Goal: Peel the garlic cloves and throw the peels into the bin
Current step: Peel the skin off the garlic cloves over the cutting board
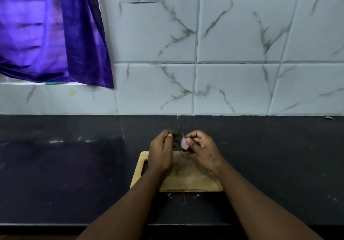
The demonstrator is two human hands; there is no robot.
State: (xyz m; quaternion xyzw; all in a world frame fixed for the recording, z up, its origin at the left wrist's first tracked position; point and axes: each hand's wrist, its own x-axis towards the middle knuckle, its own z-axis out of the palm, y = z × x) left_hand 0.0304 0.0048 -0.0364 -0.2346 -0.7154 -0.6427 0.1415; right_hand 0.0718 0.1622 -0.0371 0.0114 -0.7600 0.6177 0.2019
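My right hand (202, 149) pinches a pale pinkish garlic clove (184, 143) between thumb and fingers, just above the far edge of a wooden cutting board (193, 180). My left hand (162, 153) is closed beside it, thumb pressed to its fingertips near the clove's tip; what it grips is too small to make out. A thin stalk or bit of peel sticks up from the clove between the two hands. No bin is in view.
The board lies on a dark countertop (65, 174) with small white peel scraps (169, 194) by its front edge. A white marble-tiled wall (232, 62) rises behind. A purple cloth (55, 35) hangs at the upper left.
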